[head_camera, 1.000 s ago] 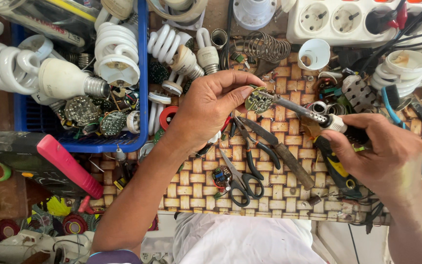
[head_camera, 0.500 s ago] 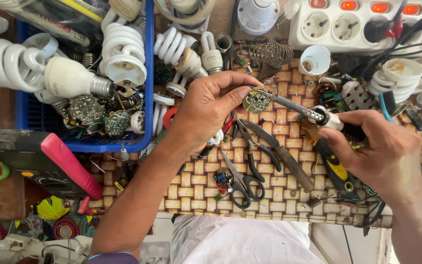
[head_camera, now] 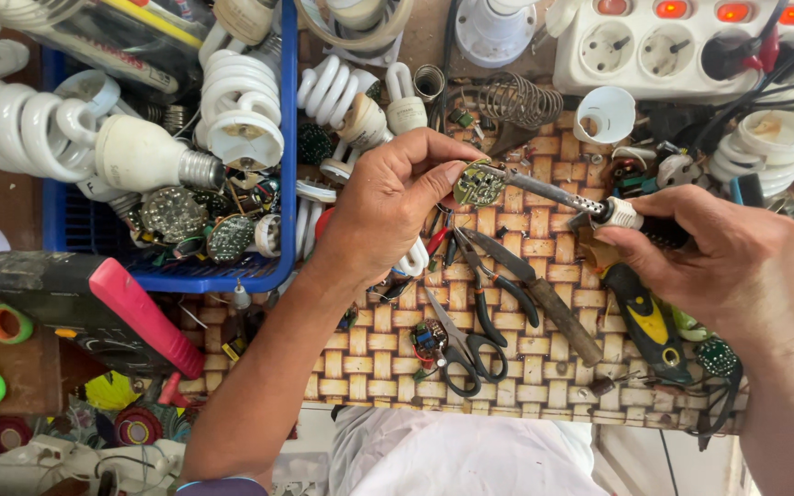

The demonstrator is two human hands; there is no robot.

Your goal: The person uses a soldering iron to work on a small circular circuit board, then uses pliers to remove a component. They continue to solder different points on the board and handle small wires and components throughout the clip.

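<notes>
We work over a woven mat (head_camera: 526, 367) crowded with scissors (head_camera: 466, 344) and a blue bin (head_camera: 167, 266) of bulbs. Our left hand (head_camera: 388, 207) pinches a small round circuit board (head_camera: 479, 183); our right hand (head_camera: 719, 257) grips a soldering iron (head_camera: 562, 195), lying nearly level, tip leftward touching the board

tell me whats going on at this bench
A person is soldering. The left hand pinches a small round circuit board above a woven mat, and the right hand holds a soldering iron with its tip on the board. Scissors and pliers lie below.
</notes>
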